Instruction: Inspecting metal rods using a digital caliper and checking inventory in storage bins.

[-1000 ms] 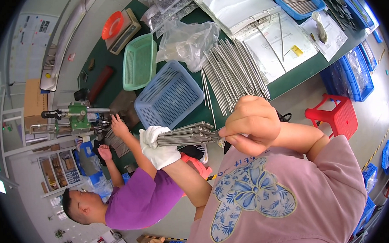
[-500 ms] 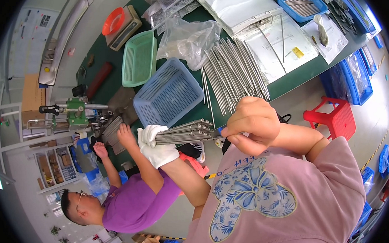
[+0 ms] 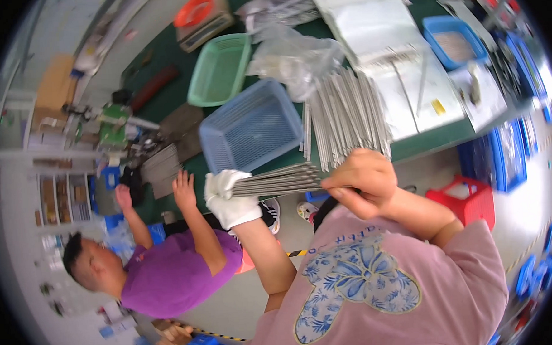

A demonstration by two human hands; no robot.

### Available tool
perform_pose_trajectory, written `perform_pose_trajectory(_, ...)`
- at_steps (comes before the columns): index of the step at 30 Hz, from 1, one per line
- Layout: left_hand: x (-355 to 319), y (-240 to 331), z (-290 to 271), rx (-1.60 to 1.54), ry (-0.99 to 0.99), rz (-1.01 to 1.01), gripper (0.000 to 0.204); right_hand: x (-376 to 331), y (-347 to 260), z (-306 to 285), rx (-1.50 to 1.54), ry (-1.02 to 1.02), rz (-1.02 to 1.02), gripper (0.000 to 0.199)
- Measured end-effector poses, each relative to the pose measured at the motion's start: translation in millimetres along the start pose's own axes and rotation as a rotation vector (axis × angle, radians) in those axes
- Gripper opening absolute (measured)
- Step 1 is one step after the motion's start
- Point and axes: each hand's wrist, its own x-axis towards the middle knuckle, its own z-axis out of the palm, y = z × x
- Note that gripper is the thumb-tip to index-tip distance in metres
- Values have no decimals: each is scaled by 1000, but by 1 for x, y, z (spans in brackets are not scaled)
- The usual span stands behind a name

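The white-gloved left hand [image 3: 230,200] grips thin grey metal rods [image 3: 276,181]; the bare right hand [image 3: 365,181] pinches at their ends. Just beyond, a blue perforated plastic basket [image 3: 236,128] stands on the green table [image 3: 421,142].

Lower centre: blue Latin lettering [image 3: 359,235] printed on dusty-pink short-sleeved fabric shirt [image 3: 450,276]. Upper right: small yellow rectangular mark [image 3: 438,106] seen on white sheet [image 3: 443,85]; no text made out.

Blue basket [image 3: 249,139]: 11 o'clock from the held rods [image 3: 276,182], open to a reach from above.
Bag [image 3: 298,60]: 12 o'clock, beside the basket's far corner.
Rod pile [image 3: 350,115]: 2 o'clock, barring a low sweep.
Bench [image 3: 433,140]: bare near-edge strip, between 2 and 3.
Co-worker's hand [image 3: 184,188]: 9 o'clock, near the left hand [image 3: 234,200].
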Motion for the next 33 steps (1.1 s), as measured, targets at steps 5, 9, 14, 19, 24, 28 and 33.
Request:
perform_pose_trajectory(5,2,8,-12,22,125,150,44,-22,3,-5,29,232,248,8)
perform_pose_trajectory(9,-6,49,-20,-1,303,531,45,-40,28,-18,65,449,548,15)
perform_pose_trajectory(14,-4,111,-39,-188,555,727,38,-80,45,-49,-130,412,673,16)
perform_pose_trajectory(19,0,193,-78,-481,498,797,20,-113,53,-55,-234,461,770,15)
perform_pose_trajectory(24,6,238,-101,-539,423,934,23,-110,52,-38,-273,394,745,15)
perform_pose_trajectory(28,-1,247,-98,-611,447,1012,31,-113,54,-24,-334,230,722,13)
perform_pose_trajectory(33,0,257,-111,-621,437,970,32,-109,45,-6,-393,97,702,10)
